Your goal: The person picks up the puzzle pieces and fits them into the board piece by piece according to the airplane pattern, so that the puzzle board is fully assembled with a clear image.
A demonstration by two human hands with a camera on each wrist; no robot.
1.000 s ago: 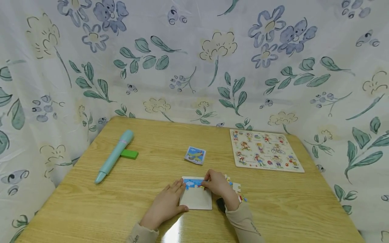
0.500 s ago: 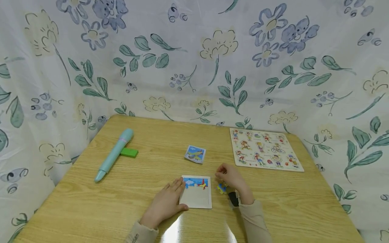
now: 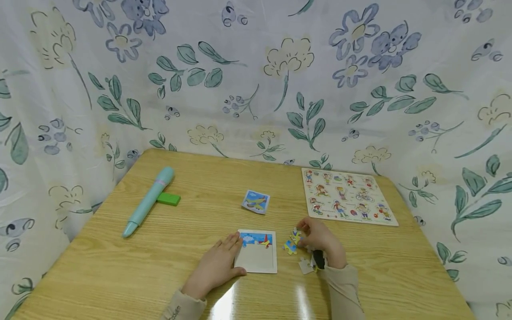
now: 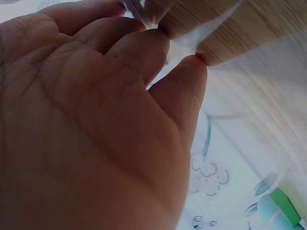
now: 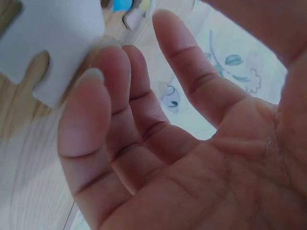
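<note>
My left hand [image 3: 216, 271] lies with fingers extended along the left edge of a small square puzzle tray [image 3: 256, 261]. Joined jigsaw pieces [image 3: 250, 238] with blue sky and a red tail run along the tray's top; below them its pale base shows. To the right, my right hand [image 3: 321, 240] is over a group of loose jigsaw pieces [image 3: 290, 247], yellow and blue. In the right wrist view its thumb and fingertips stand apart, with nothing seen between them. A face-down piece [image 3: 306, 265] lies below that hand, also large as a pale piece [image 5: 57, 48] there.
A picture card [image 3: 256, 202] with an airplane lies behind the tray. At the back right is a wooden board [image 3: 350, 195] with printed children. A long turquoise pen-shaped thing [image 3: 148, 202] and a green block [image 3: 169, 198] lie at the left. A patterned curtain [image 3: 240, 89] hangs behind the table.
My right hand has left the tray's top right, where a red and yellow piece now shows, and moved right over the loose pieces. The left hand stays on the tray.
</note>
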